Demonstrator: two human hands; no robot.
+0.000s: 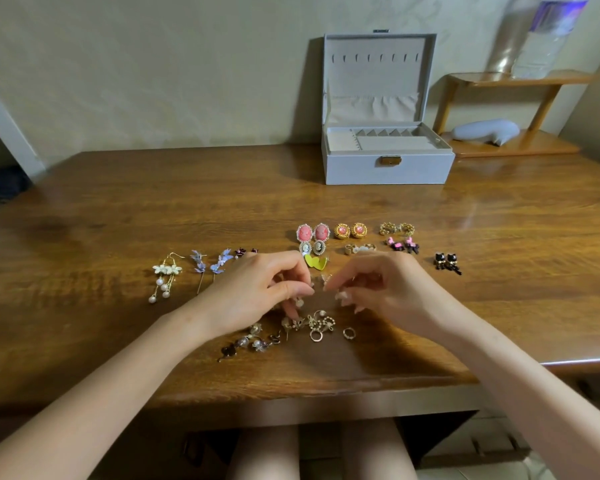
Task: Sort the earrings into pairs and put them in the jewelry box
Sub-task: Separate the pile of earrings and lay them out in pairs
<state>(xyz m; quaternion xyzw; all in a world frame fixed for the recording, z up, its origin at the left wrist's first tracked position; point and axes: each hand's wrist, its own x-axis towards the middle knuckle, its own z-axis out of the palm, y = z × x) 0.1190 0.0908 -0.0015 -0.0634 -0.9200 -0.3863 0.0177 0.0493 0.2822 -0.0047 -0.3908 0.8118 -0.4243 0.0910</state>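
Bare legs (264, 455) show under the near edge of the wooden table (118, 209), which fills most of the view. At its far side, against the wall, stands the grey jewelry box (388, 168), lid upright and open (the tray compartments inside look unfilled from here). To its right is a small wooden shelf (520, 77).

Both forearms reach in over the table. The left hand (264, 289) has its fingers curled, thumb and forefinger drawn together; whether anything sits between them I cannot tell. The right hand (378, 285) is curled likewise, fingertips nearly meeting the left's, with a small pale bit at them, too small to tell whether it is held.

Beyond the hands, earrings lie in matched twos:
- pearl drops (163, 277) and blue butterflies (210, 263), to the left
- pink ovals (313, 232), with small cameos (312, 248) just below
- yellow hearts (316, 262), between the hands
- gold rounds (350, 231), then gold knots (396, 229)
- pink bows (403, 244)
- black cats (447, 263), farthest right

Nearer than the hands lies a loose heap (312, 325) of unsorted gold and pearl pieces.
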